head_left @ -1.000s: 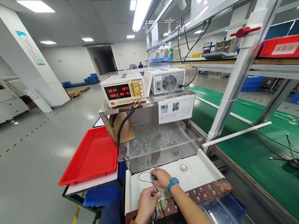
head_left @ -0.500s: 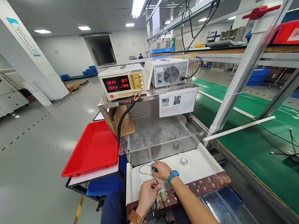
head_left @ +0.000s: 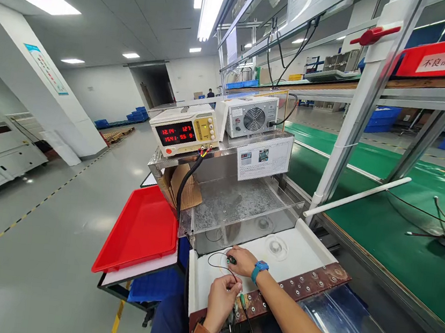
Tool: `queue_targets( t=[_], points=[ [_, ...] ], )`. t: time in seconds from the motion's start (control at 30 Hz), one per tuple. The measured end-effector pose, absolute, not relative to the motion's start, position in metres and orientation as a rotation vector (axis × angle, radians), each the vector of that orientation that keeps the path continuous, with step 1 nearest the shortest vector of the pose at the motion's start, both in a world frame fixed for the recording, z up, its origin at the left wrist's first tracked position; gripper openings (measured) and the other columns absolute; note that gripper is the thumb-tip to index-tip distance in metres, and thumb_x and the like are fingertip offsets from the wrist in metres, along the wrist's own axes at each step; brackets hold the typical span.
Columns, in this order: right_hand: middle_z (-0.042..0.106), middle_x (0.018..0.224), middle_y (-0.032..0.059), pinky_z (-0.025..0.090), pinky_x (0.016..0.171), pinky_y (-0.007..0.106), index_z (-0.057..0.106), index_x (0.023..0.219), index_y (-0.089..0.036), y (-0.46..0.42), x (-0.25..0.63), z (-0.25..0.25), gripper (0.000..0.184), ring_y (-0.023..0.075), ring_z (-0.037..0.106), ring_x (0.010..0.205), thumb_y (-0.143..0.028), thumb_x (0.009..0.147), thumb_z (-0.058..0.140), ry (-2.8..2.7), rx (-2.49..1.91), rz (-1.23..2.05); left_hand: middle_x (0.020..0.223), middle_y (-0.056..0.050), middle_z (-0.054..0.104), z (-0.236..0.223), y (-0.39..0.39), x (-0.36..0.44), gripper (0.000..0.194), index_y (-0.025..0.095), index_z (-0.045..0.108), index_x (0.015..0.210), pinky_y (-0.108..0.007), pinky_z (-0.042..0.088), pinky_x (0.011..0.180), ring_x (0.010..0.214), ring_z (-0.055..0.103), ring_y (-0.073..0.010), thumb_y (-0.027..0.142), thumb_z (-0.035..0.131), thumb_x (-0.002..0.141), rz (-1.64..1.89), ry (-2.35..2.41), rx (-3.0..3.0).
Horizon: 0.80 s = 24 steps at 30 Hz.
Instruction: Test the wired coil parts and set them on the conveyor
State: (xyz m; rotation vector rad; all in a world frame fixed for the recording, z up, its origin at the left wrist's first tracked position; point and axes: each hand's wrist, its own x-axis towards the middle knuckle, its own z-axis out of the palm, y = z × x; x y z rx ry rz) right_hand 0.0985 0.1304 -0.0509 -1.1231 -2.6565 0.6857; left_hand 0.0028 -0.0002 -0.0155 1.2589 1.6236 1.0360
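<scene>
Over the front of a white tray (head_left: 297, 251), my right hand (head_left: 244, 261) has its fingers closed on a small green and black part (head_left: 231, 259), perhaps a little circuit board. From it a thin black wire (head_left: 211, 257) loops left and back to my left hand (head_left: 224, 294). The fingers of my left hand are pinched on the wire near its end; the exact tip is hidden. Right beside the left fingertips is a green alligator clip (head_left: 243, 301) on a black cable, lying at the brown studded strip (head_left: 300, 287) along the tray's front edge.
Behind the tray stands a metal stand (head_left: 224, 153) with a power supply (head_left: 186, 129) showing red digits and a grey fan-cooled unit (head_left: 253, 116). A clear cover (head_left: 243, 199) is below them. At left is a red tray (head_left: 139, 232); at right, a green bench (head_left: 363, 205).
The camera view has shifted slightly. Both hands keep their grip in nearly the same place over the tray. Some lower-right digits on the power supply read differently.
</scene>
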Motion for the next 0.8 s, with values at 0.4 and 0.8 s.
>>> queue_targets(
  t=[0.4,0.8],
  points=[
    [0.064,0.108,0.0114,0.041,0.08,0.027,0.061,0.113,-0.013,0.13,0.1009,-0.0482,0.039,0.0228,0.06,0.095,-0.026,0.076,0.063,-2.662,-1.125,0.657,0.074,-0.007,0.073,-0.0166,0.0007,0.0027,0.022,0.017,0.069,0.075,-0.03,0.046,0.069,0.072,0.065,-0.0216,0.035,0.057,0.073,0.995,1.633,1.274],
    [0.065,0.103,0.0095,0.039,0.077,0.026,0.063,0.102,-0.015,0.1327,0.1014,-0.0517,0.027,0.0211,0.06,0.091,-0.026,0.077,0.067,-2.623,-1.163,0.702,0.078,-0.007,0.074,-0.0165,-0.0005,0.002,0.022,0.017,0.069,0.078,-0.03,0.048,0.074,0.075,0.066,-0.0207,0.034,0.056,0.076,0.994,1.667,1.286]
  ],
)
